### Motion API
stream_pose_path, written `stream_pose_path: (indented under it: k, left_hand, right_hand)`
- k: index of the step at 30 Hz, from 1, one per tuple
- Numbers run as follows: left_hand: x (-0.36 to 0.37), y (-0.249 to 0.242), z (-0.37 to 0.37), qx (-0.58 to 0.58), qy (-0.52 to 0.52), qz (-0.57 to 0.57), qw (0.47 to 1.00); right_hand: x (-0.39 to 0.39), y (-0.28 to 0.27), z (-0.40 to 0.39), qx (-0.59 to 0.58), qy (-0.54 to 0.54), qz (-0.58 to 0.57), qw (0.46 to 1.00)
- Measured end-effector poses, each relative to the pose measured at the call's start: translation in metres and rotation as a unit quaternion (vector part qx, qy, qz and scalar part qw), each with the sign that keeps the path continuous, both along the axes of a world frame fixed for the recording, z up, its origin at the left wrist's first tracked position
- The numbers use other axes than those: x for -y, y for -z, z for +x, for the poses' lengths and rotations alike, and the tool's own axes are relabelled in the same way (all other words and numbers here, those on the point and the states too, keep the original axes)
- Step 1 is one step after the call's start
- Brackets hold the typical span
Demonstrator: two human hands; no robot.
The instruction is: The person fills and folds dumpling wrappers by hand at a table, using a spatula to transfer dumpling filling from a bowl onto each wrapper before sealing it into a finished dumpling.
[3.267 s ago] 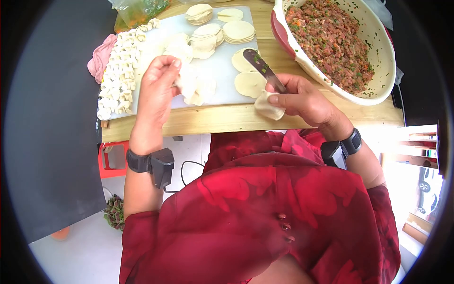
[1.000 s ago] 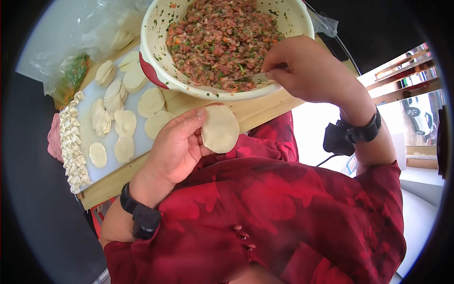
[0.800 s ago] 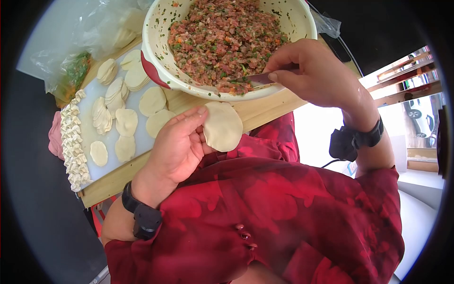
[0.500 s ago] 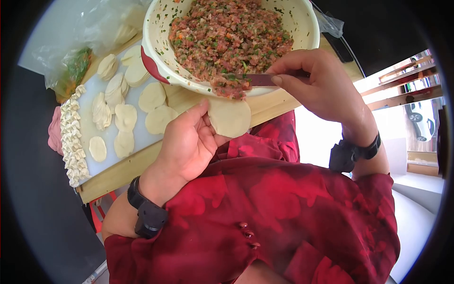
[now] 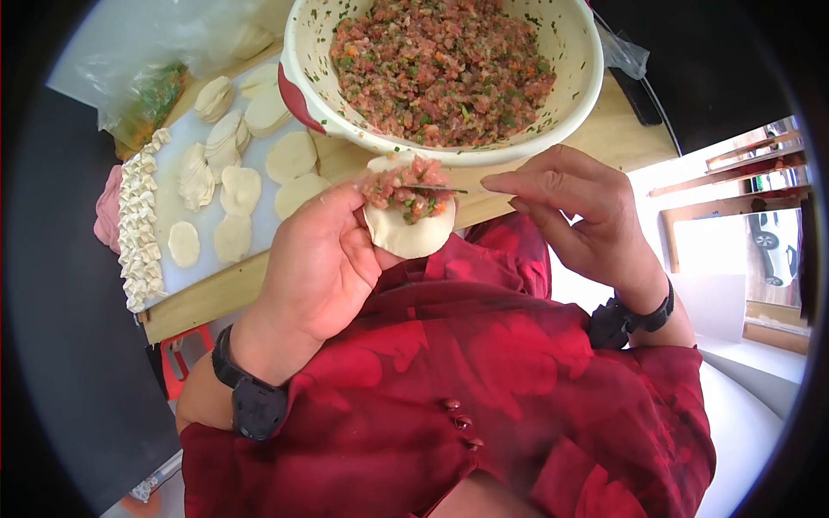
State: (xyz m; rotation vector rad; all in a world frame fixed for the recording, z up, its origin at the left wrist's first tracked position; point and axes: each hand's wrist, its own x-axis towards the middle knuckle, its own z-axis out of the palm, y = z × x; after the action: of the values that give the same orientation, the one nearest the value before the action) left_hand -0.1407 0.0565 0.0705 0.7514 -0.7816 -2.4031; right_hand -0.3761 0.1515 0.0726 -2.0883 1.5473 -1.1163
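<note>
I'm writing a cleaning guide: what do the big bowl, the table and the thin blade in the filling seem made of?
Big bowl: probably plastic; cream, smooth, with soft shine and a red side patch. Table: wood or wood-look laminate; pale, smooth, with faint grain. Thin blade: perhaps metal, being straight and grey; nearly edge-on in the filling, finish unclear.

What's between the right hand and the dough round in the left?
Head view: a clump of meat filling on the dough round, and a thin blade extending from the filling toward the right hand.
</note>
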Motion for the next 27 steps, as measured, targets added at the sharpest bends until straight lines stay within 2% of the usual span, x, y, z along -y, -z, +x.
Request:
stream_pose_path:
  k: [3, 4, 6, 11, 13, 14, 16, 20, 23, 25, 27]
  left_hand:
    - [0.013, -0.006, -0.011, -0.021, -0.046, -0.031, 0.998]
    - [0.023, -0.007, -0.015, -0.046, -0.02, -0.057, 0.997]
    - [0.037, -0.005, -0.022, -0.055, -0.03, -0.051, 0.997]
    - [0.049, -0.002, -0.031, -0.042, -0.011, -0.054, 0.998]
    - [0.049, -0.003, -0.035, -0.019, -0.002, -0.057, 0.998]
    - [0.049, -0.004, -0.036, 0.005, 0.005, -0.063, 0.998]
    - [0.049, -0.009, -0.036, 0.005, 0.023, -0.055, 0.998]
    - [0.048, -0.013, -0.035, -0.006, 0.042, -0.046, 0.998]
    - [0.048, -0.009, -0.038, -0.042, 0.02, -0.056, 0.997]
    - [0.049, -0.008, -0.038, -0.037, 0.01, -0.064, 0.997]
    - [0.053, -0.006, -0.038, -0.031, -0.003, -0.072, 0.997]
  right_hand:
    - [0.01, -0.008, 0.0, -0.002, 0.002, -0.055, 0.998]
    - [0.014, -0.009, -0.001, -0.004, 0.003, -0.063, 0.998]
    - [0.021, -0.011, -0.005, 0.003, 0.059, -0.12, 0.991]
    - [0.027, -0.016, -0.011, 0.038, 0.078, -0.104, 0.991]
    - [0.03, -0.019, -0.012, -0.055, 0.021, -0.142, 0.988]
    - [0.032, -0.022, -0.013, -0.054, 0.021, -0.14, 0.988]
    - [0.036, -0.029, -0.013, -0.147, 0.013, -0.164, 0.975]
    - [0.043, -0.031, -0.015, -0.179, 0.018, -0.167, 0.969]
    - [0.049, -0.024, -0.02, -0.172, 0.079, -0.183, 0.965]
    - [0.051, -0.018, -0.025, -0.121, 0.193, -0.145, 0.963]
    - [0.045, -0.017, -0.022, -0.097, 0.182, -0.128, 0.97]
